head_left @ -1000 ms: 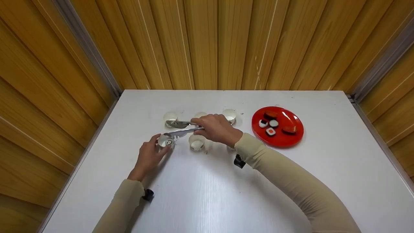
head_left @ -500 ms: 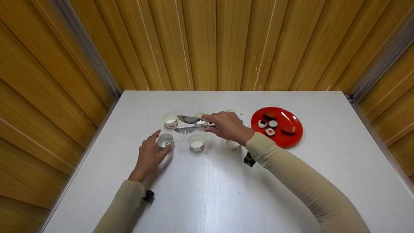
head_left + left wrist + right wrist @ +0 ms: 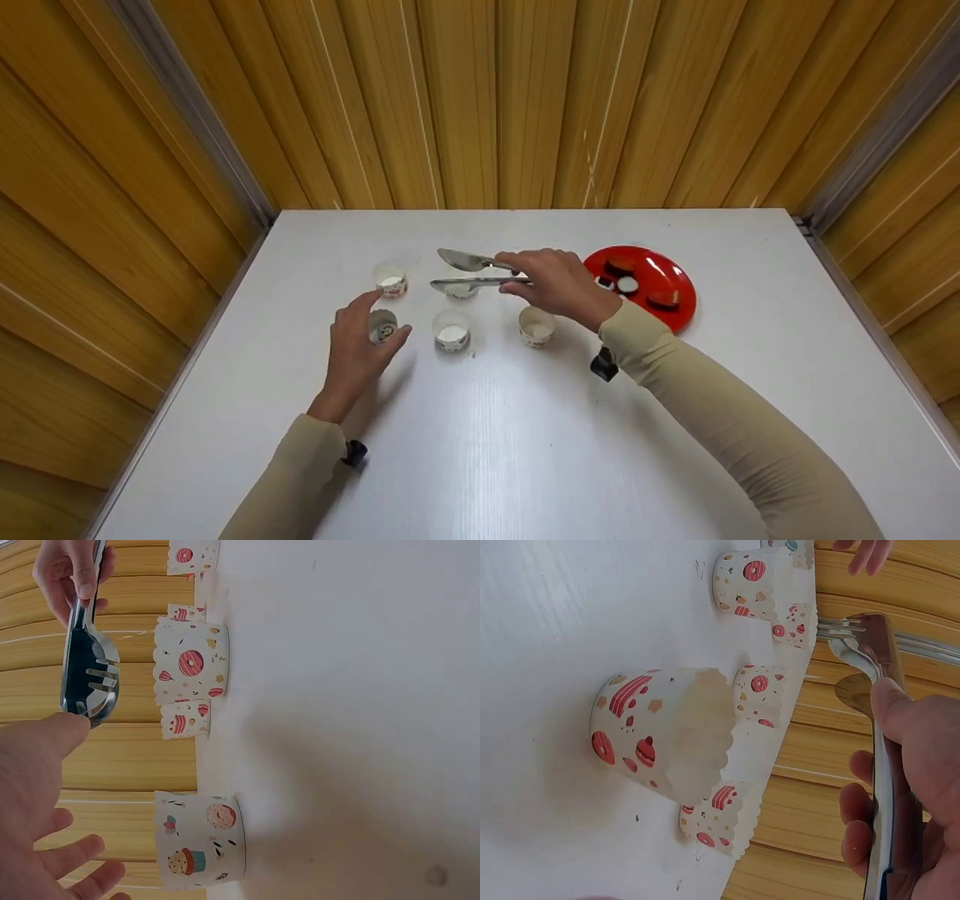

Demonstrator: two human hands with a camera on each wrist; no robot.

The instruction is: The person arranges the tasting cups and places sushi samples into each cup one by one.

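Observation:
My left hand (image 3: 352,356) stands with thumb and fingers spread about the front-left paper baking cup (image 3: 383,327), which has a small round patterned piece in it. In the left wrist view the fingers are apart from that cup, printed with a cupcake and a donut (image 3: 201,844). My right hand (image 3: 555,281) grips metal serving tongs (image 3: 883,795), one arm ending in a spoon and the other in a fork. Nothing shows between the tongs' tips, which hover over the back-middle cup (image 3: 461,291). The front-middle cup (image 3: 451,331) and front-right cup (image 3: 537,327) stand upright.
A red oval plate (image 3: 681,315) at the right bears several sushi pieces, partly hidden by my right arm. The back-left cup (image 3: 391,282) stands behind my left hand. Wood-panelled walls (image 3: 465,105) rise beyond the white table (image 3: 480,450).
My right hand has drawn the tongs from the front-left cup, rightward and back. My left fingers have come away from that cup and spread wider.

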